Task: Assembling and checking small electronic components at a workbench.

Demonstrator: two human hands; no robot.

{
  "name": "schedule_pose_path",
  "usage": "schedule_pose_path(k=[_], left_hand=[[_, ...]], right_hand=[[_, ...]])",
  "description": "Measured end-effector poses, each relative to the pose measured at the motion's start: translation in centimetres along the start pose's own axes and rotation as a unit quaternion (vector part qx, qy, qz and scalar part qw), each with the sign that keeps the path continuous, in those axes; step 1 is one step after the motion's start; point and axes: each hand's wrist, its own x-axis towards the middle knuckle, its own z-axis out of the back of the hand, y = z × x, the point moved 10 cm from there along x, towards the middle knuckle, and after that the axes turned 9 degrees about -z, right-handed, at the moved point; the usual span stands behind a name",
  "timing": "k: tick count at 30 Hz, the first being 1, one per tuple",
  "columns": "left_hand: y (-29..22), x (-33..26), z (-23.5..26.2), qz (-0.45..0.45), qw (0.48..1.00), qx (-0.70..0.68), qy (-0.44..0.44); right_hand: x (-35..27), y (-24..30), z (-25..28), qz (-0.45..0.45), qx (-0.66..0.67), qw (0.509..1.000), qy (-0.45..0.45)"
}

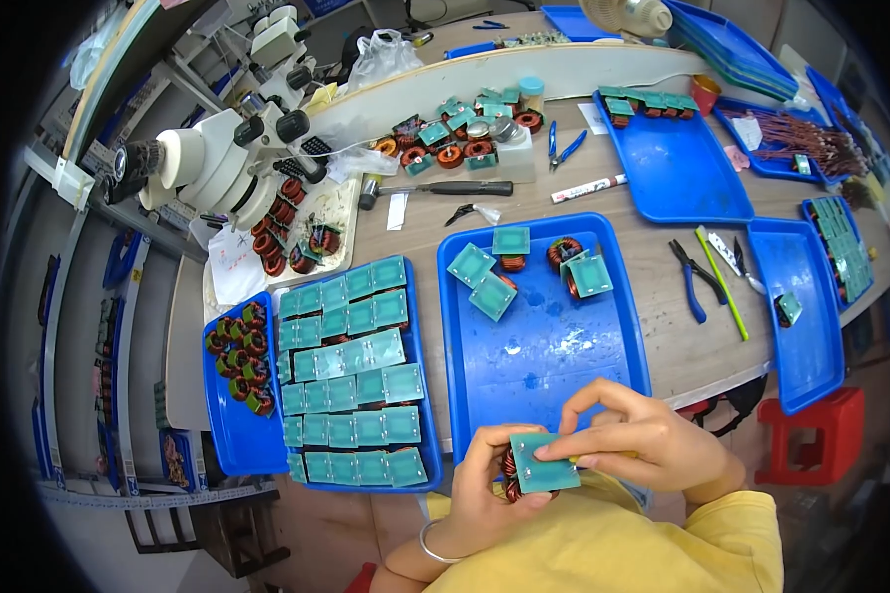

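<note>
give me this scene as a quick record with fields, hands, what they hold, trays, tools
left hand: left hand grips a copper coil part with a green square board from below
right hand: right hand presses its fingers on the board's top
middle tray: blue tray with a few of the same parts at its far end
left tray: tray of green boards laid in rows
tools: hammer, blue pliers
other: white microscope at far left
</note>
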Motion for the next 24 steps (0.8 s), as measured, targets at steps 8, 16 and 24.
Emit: schedule_pose_path(k=[8, 16, 24], left_hand=[[-0.5, 0.2, -0.2, -0.011, 0.994, 0.107, 0.031], [-1.1, 0.5, -0.5, -0.018, 0.995, 0.095, -0.006], [1.4, 0.6, -3.0, 0.196, 0.911, -0.36, 0.039]], right_hand=[[0.0, 0.0, 0.0, 0.006, 0.01, 1.0, -0.001], [-1.3, -1.9, 3.8, 0.012, -0.009, 0.968, -0.249], [-0.1, -3.5, 2.8, -0.037, 0.145, 0.979, -0.141]])
